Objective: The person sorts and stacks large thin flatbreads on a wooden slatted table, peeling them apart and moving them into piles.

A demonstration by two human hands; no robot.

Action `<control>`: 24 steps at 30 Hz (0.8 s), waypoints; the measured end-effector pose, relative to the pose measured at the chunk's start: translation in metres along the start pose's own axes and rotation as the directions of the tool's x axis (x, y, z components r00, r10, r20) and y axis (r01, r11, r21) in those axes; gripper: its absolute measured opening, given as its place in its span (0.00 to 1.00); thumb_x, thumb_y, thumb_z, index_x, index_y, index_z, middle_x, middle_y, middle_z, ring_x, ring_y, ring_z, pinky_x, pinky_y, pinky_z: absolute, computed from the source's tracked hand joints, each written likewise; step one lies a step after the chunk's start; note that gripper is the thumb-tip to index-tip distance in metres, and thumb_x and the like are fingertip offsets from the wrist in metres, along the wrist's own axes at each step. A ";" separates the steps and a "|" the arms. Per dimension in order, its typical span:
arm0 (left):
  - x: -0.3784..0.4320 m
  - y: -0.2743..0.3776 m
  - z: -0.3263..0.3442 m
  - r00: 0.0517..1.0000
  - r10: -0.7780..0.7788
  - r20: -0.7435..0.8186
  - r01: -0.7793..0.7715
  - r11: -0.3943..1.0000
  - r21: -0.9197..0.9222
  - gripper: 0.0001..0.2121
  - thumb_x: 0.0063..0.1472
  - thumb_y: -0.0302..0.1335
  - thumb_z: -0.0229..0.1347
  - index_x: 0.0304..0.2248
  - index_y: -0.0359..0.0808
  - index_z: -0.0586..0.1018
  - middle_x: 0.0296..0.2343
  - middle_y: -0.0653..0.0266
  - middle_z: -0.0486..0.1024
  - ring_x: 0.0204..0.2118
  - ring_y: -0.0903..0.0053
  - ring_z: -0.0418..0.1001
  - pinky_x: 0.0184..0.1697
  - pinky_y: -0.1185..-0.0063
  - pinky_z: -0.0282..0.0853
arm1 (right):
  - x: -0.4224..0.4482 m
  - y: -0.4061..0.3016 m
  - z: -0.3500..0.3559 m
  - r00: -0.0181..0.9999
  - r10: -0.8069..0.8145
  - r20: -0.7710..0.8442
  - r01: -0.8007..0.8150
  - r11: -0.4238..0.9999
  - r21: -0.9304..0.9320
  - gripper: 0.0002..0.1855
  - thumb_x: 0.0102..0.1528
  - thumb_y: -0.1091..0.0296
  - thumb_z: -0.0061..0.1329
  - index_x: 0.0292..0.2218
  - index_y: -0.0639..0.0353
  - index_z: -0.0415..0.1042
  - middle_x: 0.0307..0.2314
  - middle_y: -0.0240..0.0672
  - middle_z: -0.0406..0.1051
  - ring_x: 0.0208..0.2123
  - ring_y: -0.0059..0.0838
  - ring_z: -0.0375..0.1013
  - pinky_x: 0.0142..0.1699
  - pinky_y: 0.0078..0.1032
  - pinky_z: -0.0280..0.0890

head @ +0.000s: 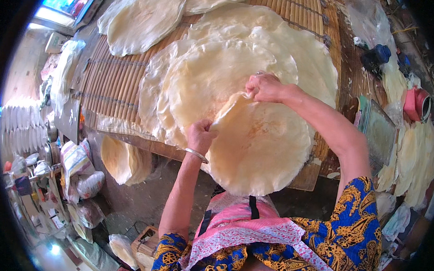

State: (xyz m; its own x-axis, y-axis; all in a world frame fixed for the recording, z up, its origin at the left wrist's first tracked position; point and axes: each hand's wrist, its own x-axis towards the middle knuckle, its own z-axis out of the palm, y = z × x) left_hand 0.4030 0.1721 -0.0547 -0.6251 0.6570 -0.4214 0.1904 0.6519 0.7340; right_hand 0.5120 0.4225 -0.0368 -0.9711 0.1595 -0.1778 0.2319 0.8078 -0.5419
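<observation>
Between my two hands is the far edge of a thin, round, cream-coloured sheet [263, 148] with a brownish patch at its middle. My left hand [201, 135], with a metal bangle at the wrist, pinches its left rim. Farther up, the fingers of my right hand [263, 87] grip the same rim, which is folded slightly between them. The sheet's near part hangs past the table edge towards my apron [243, 215]. Beyond it, a spread pile of similar round sheets [219, 67] overlaps on the table. How many layers I hold cannot be told.
A slatted bamboo mat [113, 78] covers the wooden table. More round sheets [145, 23] lie at the far left. On the right are a dark blue container [375, 57], a pink container [415, 103] and a framed panel [376, 130]. A sheet stack [119, 160] stands below the table's left edge.
</observation>
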 end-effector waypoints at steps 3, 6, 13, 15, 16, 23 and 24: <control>-0.034 0.014 0.007 0.954 0.293 -0.058 -0.299 0.942 -0.153 0.07 0.38 0.21 0.55 0.22 0.32 0.71 0.14 0.66 0.63 0.18 0.82 0.61 0.22 0.83 0.59 | -0.021 0.002 -0.002 0.990 -0.095 -0.101 0.096 0.995 0.013 0.10 0.40 0.69 0.45 0.29 0.54 0.62 0.22 0.37 0.66 0.27 0.39 0.65 0.32 0.33 0.59; -0.107 0.053 -0.024 0.962 0.269 0.038 -0.252 0.937 -0.241 0.06 0.42 0.15 0.51 0.22 0.32 0.69 0.15 0.70 0.58 0.21 0.87 0.57 0.23 0.86 0.57 | -0.047 -0.061 -0.043 0.988 0.049 0.147 -0.085 0.965 0.248 0.11 0.42 0.67 0.46 0.31 0.55 0.63 0.21 0.37 0.65 0.25 0.34 0.65 0.30 0.30 0.59; -0.204 0.019 -0.150 0.913 0.358 0.194 -0.224 0.841 -0.493 0.07 0.43 0.15 0.53 0.25 0.32 0.72 0.19 0.73 0.68 0.23 0.91 0.63 0.25 0.88 0.59 | -0.106 -0.245 -0.106 0.903 -0.427 0.046 0.426 0.904 0.032 0.07 0.39 0.77 0.46 0.26 0.61 0.67 0.18 0.41 0.65 0.22 0.41 0.66 0.26 0.29 0.58; -0.225 -0.005 -0.180 0.925 0.362 0.111 -0.213 0.740 -0.638 0.08 0.41 0.15 0.54 0.25 0.31 0.72 0.19 0.73 0.68 0.24 0.90 0.63 0.26 0.87 0.60 | -0.088 -0.299 -0.100 0.897 -0.425 0.118 0.427 0.904 0.010 0.08 0.39 0.78 0.46 0.26 0.61 0.67 0.18 0.40 0.65 0.22 0.41 0.66 0.26 0.29 0.59; -0.244 -0.017 -0.204 0.896 0.441 0.052 -0.364 0.796 -0.484 0.09 0.41 0.15 0.54 0.26 0.31 0.72 0.20 0.73 0.68 0.24 0.89 0.64 0.27 0.87 0.60 | -0.079 -0.325 -0.097 0.897 -0.415 0.150 0.421 0.907 -0.009 0.08 0.38 0.78 0.47 0.27 0.61 0.67 0.18 0.40 0.65 0.22 0.42 0.66 0.26 0.29 0.59; -0.280 -0.154 -0.349 0.883 0.293 -0.367 -0.437 0.798 -0.414 0.09 0.36 0.15 0.55 0.20 0.34 0.69 0.19 0.78 0.62 0.22 0.89 0.58 0.25 0.89 0.56 | 0.056 -0.462 0.010 0.780 -0.615 0.115 0.615 0.787 0.039 0.06 0.41 0.76 0.43 0.26 0.62 0.65 0.18 0.47 0.63 0.22 0.42 0.64 0.27 0.30 0.58; -0.272 -0.173 -0.372 0.844 0.279 -0.459 -0.437 0.853 -0.285 0.09 0.36 0.14 0.54 0.19 0.34 0.68 0.19 0.78 0.62 0.22 0.89 0.58 0.25 0.88 0.56 | 0.089 -0.471 0.031 0.723 -0.689 0.051 0.688 0.725 0.037 0.05 0.40 0.75 0.43 0.24 0.63 0.65 0.17 0.46 0.63 0.21 0.38 0.65 0.27 0.29 0.58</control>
State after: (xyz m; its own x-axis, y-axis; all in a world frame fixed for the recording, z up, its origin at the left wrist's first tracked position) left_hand 0.2591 -0.2604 0.1310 -0.8218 0.5620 0.0936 0.2196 0.1608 0.9622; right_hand 0.3182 0.0388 0.1768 -0.8592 -0.4697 0.2029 -0.4975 0.6742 -0.5459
